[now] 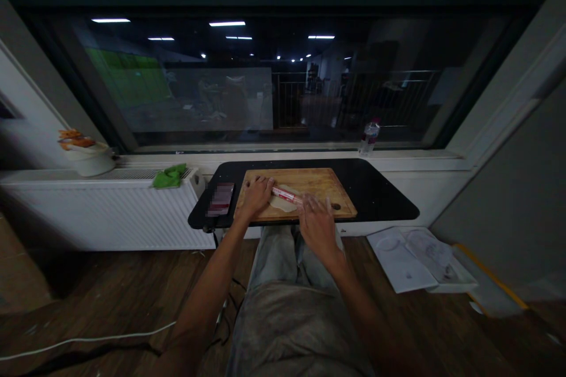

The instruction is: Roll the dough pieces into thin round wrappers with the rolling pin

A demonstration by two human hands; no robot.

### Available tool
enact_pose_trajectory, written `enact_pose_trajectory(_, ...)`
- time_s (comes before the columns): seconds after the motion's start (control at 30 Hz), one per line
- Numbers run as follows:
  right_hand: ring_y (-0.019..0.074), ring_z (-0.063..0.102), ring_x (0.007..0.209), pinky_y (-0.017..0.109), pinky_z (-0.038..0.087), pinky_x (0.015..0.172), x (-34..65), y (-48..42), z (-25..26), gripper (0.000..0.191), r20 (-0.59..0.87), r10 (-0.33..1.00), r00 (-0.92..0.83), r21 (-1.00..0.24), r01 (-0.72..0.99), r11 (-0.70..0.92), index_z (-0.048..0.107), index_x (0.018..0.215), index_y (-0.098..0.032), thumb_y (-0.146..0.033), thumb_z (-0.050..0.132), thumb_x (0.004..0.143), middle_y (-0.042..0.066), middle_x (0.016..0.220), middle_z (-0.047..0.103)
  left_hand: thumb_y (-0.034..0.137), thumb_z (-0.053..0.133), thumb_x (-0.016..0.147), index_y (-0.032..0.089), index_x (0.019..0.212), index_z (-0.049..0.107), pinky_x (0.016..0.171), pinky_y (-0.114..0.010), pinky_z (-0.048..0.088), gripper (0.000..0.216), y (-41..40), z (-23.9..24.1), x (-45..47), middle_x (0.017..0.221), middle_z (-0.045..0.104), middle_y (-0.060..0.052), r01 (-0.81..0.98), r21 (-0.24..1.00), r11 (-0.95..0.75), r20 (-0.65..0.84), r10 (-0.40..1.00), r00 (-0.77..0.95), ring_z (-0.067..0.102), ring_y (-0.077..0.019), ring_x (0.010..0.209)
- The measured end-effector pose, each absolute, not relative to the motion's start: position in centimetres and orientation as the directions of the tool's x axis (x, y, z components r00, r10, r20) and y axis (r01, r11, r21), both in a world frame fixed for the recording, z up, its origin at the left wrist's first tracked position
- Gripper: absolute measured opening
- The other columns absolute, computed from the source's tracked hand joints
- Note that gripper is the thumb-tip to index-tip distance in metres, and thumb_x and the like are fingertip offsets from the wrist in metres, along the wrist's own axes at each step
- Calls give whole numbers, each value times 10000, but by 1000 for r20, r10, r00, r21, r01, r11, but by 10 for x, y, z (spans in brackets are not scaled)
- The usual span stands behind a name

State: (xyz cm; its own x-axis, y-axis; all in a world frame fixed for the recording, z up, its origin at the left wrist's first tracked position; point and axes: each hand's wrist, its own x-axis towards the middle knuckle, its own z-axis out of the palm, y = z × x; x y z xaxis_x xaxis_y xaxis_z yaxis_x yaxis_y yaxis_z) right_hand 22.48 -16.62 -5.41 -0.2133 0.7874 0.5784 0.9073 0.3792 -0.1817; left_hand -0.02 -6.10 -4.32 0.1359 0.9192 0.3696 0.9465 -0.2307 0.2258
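A rolling pin (287,195) with a red and white wrapper around its middle lies slantwise over a flat, pale sheet of dough (279,205). The dough rests on a wooden cutting board (309,175). My left hand (257,193) is closed over the pin's left end, higher up the board. At the lower right end, my right hand (317,225) grips the pin, its fingers bent over it. Both ends of the pin are largely hidden under my hands.
The board sits on a small black table (380,191), with a phone (221,198) on its left. A water bottle (369,138) stands on the sill, a green cloth (170,176) and white bowl (91,161) on the radiator (145,218). A white box (400,259) lies on the floor.
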Motion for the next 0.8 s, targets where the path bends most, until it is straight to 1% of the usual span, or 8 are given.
enact_pose_trajectory(0.2,337,578,1526,603,192,1390,213,-188,-58,559,603,776,-186,-186,913,364,641,1589,-71,-331,330,1205,212,1634,644,406,290,1221,260,1302,770,1262,-569,380,508,-61,-44,-2,1446,729,-115,940,223,-258,364,917,165,536,-333,1448)
enact_pose_trajectory(0.3,351,547,1556,646,190,1382,214,-180,-61,579,592,787,-171,-198,917,348,590,1642,-75,-339,324,1201,226,1646,629,407,273,1219,269,1327,763,1248,-580,388,521,-59,-47,-3,1459,717,-114,938,222,-264,377,911,167,528,-340,1442)
enact_pose_trajectory(0.4,366,487,1606,685,179,1371,219,-170,-64,594,571,803,-169,-196,922,333,550,1677,-85,-345,308,1201,225,1694,578,413,264,1215,264,1315,763,1237,-584,395,530,-57,-50,-4,1468,709,-115,937,242,-254,384,911,147,538,-348,1422)
enact_pose_trajectory(0.53,357,435,1644,688,139,1380,224,-158,-66,595,564,807,-173,-172,932,319,532,1691,-107,-360,298,1206,209,1732,538,410,285,1209,269,1337,750,1226,-578,406,502,-55,-51,-4,1479,697,-122,935,236,-263,391,907,156,541,-349,1411)
enact_pose_trajectory(0.7,364,438,1642,701,134,1373,231,-137,-63,603,537,829,-156,-165,944,285,532,1696,-121,-361,274,1206,202,1720,556,446,281,1213,266,1328,744,1234,-567,411,509,-57,-49,-3,1491,686,-115,933,267,-243,395,910,124,538,-340,1416)
enact_pose_trajectory(0.8,379,441,1638,720,138,1362,236,-120,-60,608,503,850,-155,-150,953,262,548,1685,-118,-362,270,1203,214,1698,578,448,288,1211,265,1331,747,1228,-562,425,509,-58,-48,-2,1506,677,-112,936,264,-235,403,908,114,538,-347,1410)
